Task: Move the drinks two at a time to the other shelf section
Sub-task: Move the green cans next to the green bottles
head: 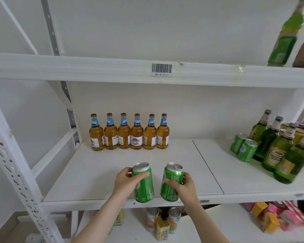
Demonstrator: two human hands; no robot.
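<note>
White shelf (pixel 88 172) against white wall (pixel 200 111). Left hand (pixel 125 181) grips left can (pixel 145 187), right hand (pixel 185 187) grips right can (pixel 170 183); amber bottles (pixel 130 133) at 12 o'clock.

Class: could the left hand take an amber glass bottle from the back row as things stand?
Probably not: the left hand grips a green metal can, though the white shelf between is bare.

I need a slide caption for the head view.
Left hand grips the left green can, right hand the right green can; six amber bottles line the shelf behind.
</note>
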